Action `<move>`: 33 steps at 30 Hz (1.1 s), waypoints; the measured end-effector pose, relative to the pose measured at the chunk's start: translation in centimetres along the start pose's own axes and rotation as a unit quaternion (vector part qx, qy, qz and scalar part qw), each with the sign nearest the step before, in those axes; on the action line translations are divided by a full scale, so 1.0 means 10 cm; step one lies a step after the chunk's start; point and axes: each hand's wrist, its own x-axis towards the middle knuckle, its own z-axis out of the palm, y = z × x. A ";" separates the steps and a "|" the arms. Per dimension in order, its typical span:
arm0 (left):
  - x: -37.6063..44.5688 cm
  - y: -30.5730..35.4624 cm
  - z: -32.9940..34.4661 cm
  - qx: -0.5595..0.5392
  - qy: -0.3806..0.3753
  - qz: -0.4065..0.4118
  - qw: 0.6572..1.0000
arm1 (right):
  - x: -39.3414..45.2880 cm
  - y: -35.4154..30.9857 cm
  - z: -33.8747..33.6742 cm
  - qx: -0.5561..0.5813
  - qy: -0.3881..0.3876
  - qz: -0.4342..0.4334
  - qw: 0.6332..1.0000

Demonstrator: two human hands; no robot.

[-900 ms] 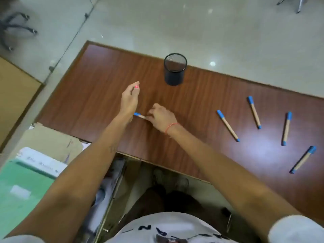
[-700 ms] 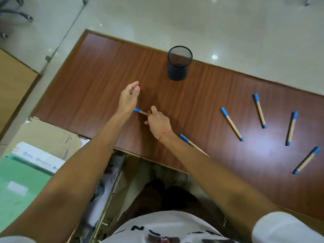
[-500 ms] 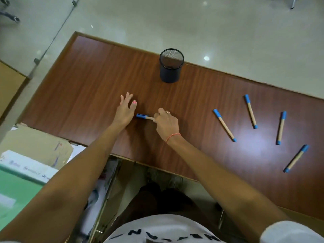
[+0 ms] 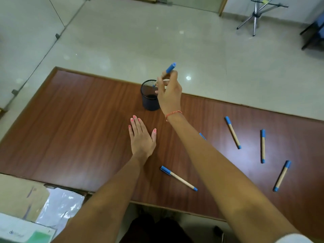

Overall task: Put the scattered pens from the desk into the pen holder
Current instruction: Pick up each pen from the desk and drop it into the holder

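Note:
A black mesh pen holder (image 4: 148, 100) stands near the far edge of the brown desk (image 4: 78, 130). My right hand (image 4: 169, 95) hovers over its right rim and grips a pen (image 4: 170, 68), blue cap up, lower tip at the holder's mouth. My left hand (image 4: 142, 137) lies flat on the desk in front of the holder, fingers apart, holding nothing. Several tan pens with blue caps lie on the desk: one near the front edge (image 4: 178, 178), others to the right (image 4: 232, 132) (image 4: 263, 146) (image 4: 282, 175), one mostly hidden under my right forearm (image 4: 202, 135).
Cardboard and papers (image 4: 26, 204) lie below the desk's front left edge. Shiny tiled floor lies beyond the desk, with a chair base (image 4: 255, 16) at the far right.
My right hand picked the pen up off the desk and carried it up over the holder. My left hand let go of the pen and now lies flat.

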 end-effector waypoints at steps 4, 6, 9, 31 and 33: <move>0.01 -0.02 0.03 0.020 0.010 0.009 1.000 | 0.03 0.09 0.05 -0.020 -0.028 0.070 0.997; 0.00 -0.02 0.04 0.032 0.018 0.010 0.999 | -0.05 0.21 -0.09 -0.047 -0.001 0.088 0.995; 0.00 -0.02 0.03 0.045 0.023 0.013 0.999 | -0.48 0.41 -0.44 -0.089 -0.043 0.079 0.992; 0.00 -0.04 0.03 0.028 0.035 0.015 0.999 | -0.32 -0.11 -0.53 0.019 0.061 -0.082 0.995; 0.00 -0.03 0.02 0.029 0.027 0.013 0.999 | -0.01 -0.18 -0.30 0.046 0.071 -0.088 0.992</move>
